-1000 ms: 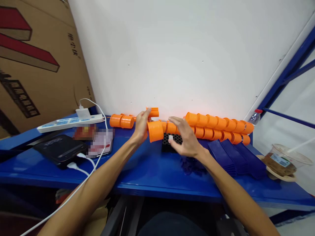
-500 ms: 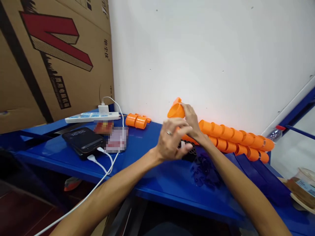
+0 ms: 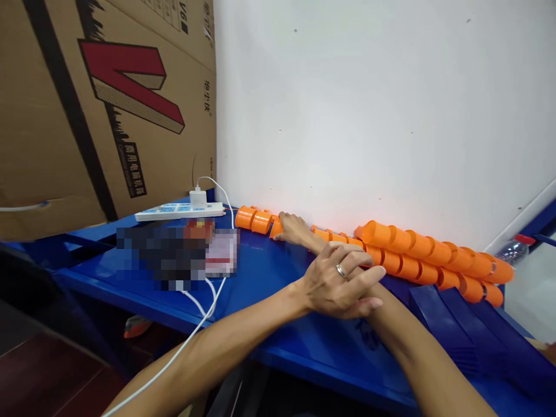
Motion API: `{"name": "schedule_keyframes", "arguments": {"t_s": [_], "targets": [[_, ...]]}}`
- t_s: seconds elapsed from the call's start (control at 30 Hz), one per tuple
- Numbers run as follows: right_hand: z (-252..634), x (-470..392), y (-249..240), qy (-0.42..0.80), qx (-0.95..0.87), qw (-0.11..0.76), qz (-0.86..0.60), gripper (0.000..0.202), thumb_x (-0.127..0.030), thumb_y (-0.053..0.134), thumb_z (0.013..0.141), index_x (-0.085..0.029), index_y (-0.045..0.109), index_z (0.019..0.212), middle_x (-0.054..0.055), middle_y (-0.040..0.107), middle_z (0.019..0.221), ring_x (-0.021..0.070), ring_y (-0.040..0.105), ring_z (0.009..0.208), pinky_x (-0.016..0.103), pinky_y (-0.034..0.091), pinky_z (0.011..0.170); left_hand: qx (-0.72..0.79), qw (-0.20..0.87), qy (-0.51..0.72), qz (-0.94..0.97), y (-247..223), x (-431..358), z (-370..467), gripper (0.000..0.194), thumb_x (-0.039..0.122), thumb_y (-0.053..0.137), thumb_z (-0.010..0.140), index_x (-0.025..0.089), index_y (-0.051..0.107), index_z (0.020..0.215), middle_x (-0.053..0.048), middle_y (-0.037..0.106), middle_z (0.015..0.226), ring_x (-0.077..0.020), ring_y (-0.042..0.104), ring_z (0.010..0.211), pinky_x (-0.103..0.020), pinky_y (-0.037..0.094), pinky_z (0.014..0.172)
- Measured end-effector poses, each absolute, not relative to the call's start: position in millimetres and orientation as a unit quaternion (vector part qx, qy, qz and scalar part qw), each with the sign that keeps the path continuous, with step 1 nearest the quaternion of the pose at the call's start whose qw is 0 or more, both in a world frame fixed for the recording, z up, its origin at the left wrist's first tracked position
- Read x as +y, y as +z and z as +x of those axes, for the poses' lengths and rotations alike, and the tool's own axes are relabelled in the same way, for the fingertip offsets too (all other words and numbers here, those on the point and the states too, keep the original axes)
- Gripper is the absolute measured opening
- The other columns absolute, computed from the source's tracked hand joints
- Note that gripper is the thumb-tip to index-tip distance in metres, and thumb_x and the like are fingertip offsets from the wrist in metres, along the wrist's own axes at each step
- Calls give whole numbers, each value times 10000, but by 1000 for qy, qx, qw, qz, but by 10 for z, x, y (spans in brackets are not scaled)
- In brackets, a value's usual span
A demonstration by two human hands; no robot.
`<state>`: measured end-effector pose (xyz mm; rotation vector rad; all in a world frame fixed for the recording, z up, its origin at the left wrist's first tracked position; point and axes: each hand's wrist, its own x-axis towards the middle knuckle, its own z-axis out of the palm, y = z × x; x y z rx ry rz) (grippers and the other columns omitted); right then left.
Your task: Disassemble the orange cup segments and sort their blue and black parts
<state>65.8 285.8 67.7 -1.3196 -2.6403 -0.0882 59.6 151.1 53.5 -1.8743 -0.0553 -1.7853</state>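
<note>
Reaching across to the left, my right hand (image 3: 296, 229) has its fingers around an orange plastic cylinder (image 3: 276, 227), which rests on the blue table at the end of a pair of similar orange cylinders (image 3: 253, 219). My fingers and palm hide part of the held piece. My left hand (image 3: 336, 282), with a ring on one finger, hovers over my right forearm. Its fingers are loosely bent and apart, and nothing shows in them. Behind it, more orange cylinders (image 3: 408, 265) lie in rows along the white wall, the right part stacked two high.
Dark blue plastic pieces (image 3: 456, 330) lie at the table's right side. A power strip (image 3: 180, 212) with a white charger (image 3: 198, 198) sits at the back left, its white cable (image 3: 191, 333) trailing over the front edge. A large cardboard box (image 3: 143, 116) stands at left.
My right hand has carried the orange cylinder left and down from mid-air to the table beside the pair. My left hand now lies over my right forearm. The view has shifted slightly.
</note>
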Motion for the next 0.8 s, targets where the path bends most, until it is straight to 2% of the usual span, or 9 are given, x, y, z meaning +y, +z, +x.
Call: {"name": "schedule_keyframes", "arguments": {"t_s": [0.17,0.3,0.5,0.63,0.73,0.8], "targets": [[618,2938,589,-18,-887,123,-445,413,-385,807,848,-207,581,1143,154,710,1162,322,659,1051,398,439,808,-31,276,-653,-704,499,1530,608,391,452,458,1031,150,673,1154,-112,702,998,-244,653,1014,-386,489,866],[577,2938,536,-10,-879,150,-453,449,-373,824,824,-217,612,1187,172,708,1186,359,666,1081,425,434,827,-32,272,-653,-706,507,1524,592,374,436,450,1037,153,663,1158,-110,697,1000,-243,656,1011,-386,488,867],[666,2828,770,-62,-891,88,-441,469,-524,686,935,-172,608,1235,183,695,1308,324,656,1137,413,497,898,-51,257,-656,-708,578,1486,501,350,386,438,1044,135,608,1219,-136,693,1013,-258,647,974,-404,507,844],[1076,2728,1203,-92,-879,103,-457,420,-361,641,982,-120,593,1322,201,680,1341,312,626,1238,400,498,993,-84,232,-676,-694,621,1523,427,313,324,458,1031,175,565,1285,-131,672,1041,-266,642,970,-423,507,838],[1603,2627,1484,-121,-860,92,-487,482,-210,664,922,-96,579,1382,221,655,1393,334,589,1325,431,481,1066,-105,220,-683,-688,621,1570,398,311,289,484,1012,183,552,1297,-132,662,1056,-271,622,967,-434,501,844],[2005,2550,1586,-138,-844,75,-512,583,-170,675,874,-94,550,1439,224,633,1432,359,573,1350,469,482,1082,-119,213,-681,-690,603,1606,394,304,269,502,998,176,558,1282,-135,657,1055,-274,612,966,-430,492,838]]}}
